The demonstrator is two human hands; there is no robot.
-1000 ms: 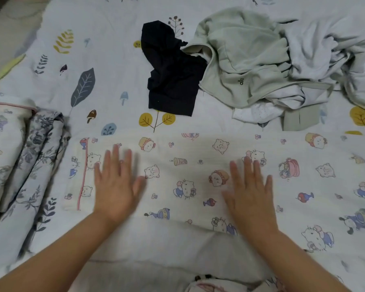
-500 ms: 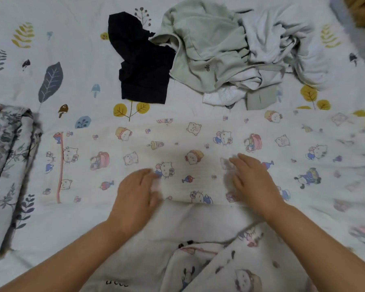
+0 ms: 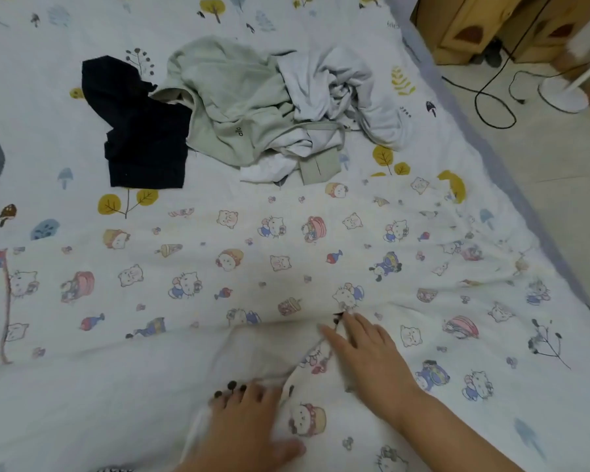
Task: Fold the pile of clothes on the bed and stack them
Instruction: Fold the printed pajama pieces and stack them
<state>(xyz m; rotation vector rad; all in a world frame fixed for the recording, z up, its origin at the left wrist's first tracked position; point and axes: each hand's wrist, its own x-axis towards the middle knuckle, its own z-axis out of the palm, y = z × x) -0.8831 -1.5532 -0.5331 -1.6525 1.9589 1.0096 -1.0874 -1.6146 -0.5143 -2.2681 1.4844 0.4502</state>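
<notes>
Hands shifted right from a second ago: left (image 3: 244,425) and right (image 3: 368,352) flat, fingers released, smoothing cartoon-print cloth (image 3: 286,264) spread across bed (image 3: 31,97). Fold unfinished; pile (image 3: 252,107) beyond, untouched.

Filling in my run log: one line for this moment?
step: smoothing cartoon-print cloth | left hand: flat on it | right hand: flat on it | clothes pile: unfolded
</notes>
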